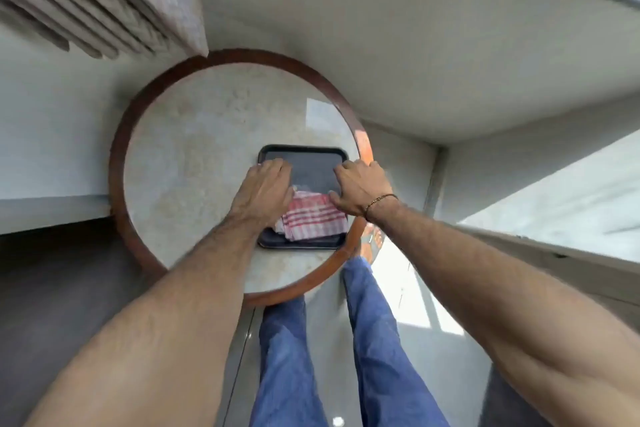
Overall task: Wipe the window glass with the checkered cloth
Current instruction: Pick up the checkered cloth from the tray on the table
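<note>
The red-and-white checkered cloth lies folded on the near half of a dark tray on a round table. My left hand rests palm down over the cloth's left edge. Its fingers curl onto the tray and its fingertips are hidden. My right hand is at the cloth's far right corner, thumb pressed on the fabric and fingers curled down beyond it. The window glass runs along the right side, bright with daylight.
The round table has a pale stone top and a brown wooden rim. Pleated curtains hang at the upper left above it. A white wall stands behind the table. My legs in blue trousers stand on a glossy floor.
</note>
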